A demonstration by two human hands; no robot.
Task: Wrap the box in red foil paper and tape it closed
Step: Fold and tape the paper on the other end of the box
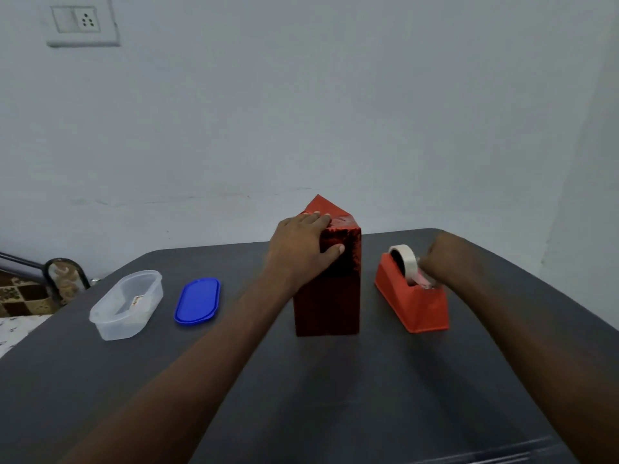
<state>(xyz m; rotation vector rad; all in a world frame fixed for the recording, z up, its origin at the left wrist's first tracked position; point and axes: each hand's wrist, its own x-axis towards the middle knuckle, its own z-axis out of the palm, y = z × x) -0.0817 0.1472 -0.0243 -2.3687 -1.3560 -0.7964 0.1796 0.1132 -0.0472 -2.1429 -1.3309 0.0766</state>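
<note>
Taping step: the left hand [303, 244] lies flat, holding the upright red-foil-wrapped box [330, 289] mid-counter [335, 396], while the right hand [442, 259] pinches tape at the orange plastic dispenser [410, 296]; next, probably tear a strip.

- Box [330, 289] wrapped in glossy, creased red foil paper.
- Smooth orange plastic tape dispenser [412, 301] at its 3 o'clock.
- Translucent plastic tub [125, 304] and glossy blue plastic lid [197, 301] at 9 o'clock.
- Matt dark tabletop [301, 380].
</note>
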